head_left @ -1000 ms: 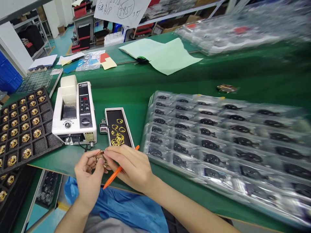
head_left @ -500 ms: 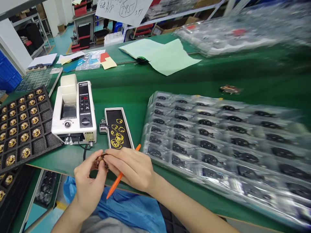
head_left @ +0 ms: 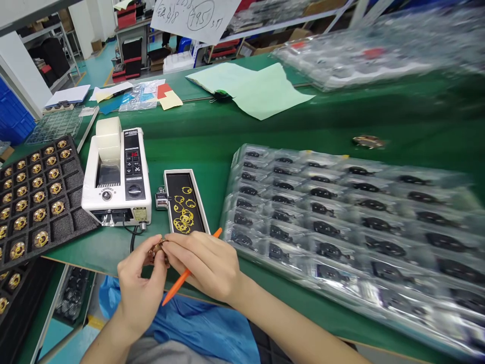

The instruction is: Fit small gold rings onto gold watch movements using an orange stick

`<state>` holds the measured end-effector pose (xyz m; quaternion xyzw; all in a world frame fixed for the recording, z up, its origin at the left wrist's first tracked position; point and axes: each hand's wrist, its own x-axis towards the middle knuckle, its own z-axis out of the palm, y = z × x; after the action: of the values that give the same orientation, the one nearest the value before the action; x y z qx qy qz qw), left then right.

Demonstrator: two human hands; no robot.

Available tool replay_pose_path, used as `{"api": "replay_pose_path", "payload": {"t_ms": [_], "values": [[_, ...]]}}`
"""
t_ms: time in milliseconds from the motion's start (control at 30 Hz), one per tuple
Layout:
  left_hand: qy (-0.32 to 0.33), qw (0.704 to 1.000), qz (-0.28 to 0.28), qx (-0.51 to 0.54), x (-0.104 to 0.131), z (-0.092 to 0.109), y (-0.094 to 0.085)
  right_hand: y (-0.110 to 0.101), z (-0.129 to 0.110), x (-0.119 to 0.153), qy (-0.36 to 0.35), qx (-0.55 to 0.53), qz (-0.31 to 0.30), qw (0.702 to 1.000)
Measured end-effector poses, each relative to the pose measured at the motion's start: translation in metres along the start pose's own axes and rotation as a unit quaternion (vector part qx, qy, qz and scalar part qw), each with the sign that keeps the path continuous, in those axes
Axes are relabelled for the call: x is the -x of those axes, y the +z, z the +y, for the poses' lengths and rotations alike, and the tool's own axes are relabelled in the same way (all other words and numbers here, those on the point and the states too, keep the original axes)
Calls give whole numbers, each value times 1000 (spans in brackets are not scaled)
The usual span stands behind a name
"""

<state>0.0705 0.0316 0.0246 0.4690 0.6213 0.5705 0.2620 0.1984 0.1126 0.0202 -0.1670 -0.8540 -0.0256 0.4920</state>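
Observation:
My left hand [head_left: 142,283] is closed, with a small copper-coloured part [head_left: 154,251] pinched between thumb and fingers above the bench's front edge. My right hand [head_left: 206,265] is closed too, with an orange pointed stick [head_left: 177,288] slanting through its fingers. Its thumb and forefinger tips meet the upper right side of the copper-coloured part, so much of that part is hidden. Just beyond the hands stands a white-rimmed tray [head_left: 197,197] holding several thin yellow rings [head_left: 185,218]. A small metal counter [head_left: 161,199] sits against the tray's left side.
A white tape dispenser [head_left: 117,202] stands left of the tray. Farther left, a black foam tray [head_left: 74,221] carries several gold round parts. Clear blister trays [head_left: 299,242] with black parts cover the right side. Another copper-coloured piece [head_left: 369,141] lies behind them.
The orange stick has tilted slightly flatter, its lower tip shifting a little left and up. Both hands stay together at the copper-coloured part. The whole view has shifted slightly.

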Motion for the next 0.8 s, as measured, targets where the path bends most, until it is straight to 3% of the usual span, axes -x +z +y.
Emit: {"api": "replay_pose_path", "payload": {"t_ms": [400, 633, 800], "values": [[-8, 1000, -12, -19, 3, -5, -3, 5, -9, 4, 51, 8, 25, 998], [-87, 994, -8, 60, -6, -1, 0, 6, -7, 0, 75, -39, 9, 996], [-175, 967, -50, 179, -20, -2, -7, -8, 3, -7, 197, -170, -23, 965]]}}
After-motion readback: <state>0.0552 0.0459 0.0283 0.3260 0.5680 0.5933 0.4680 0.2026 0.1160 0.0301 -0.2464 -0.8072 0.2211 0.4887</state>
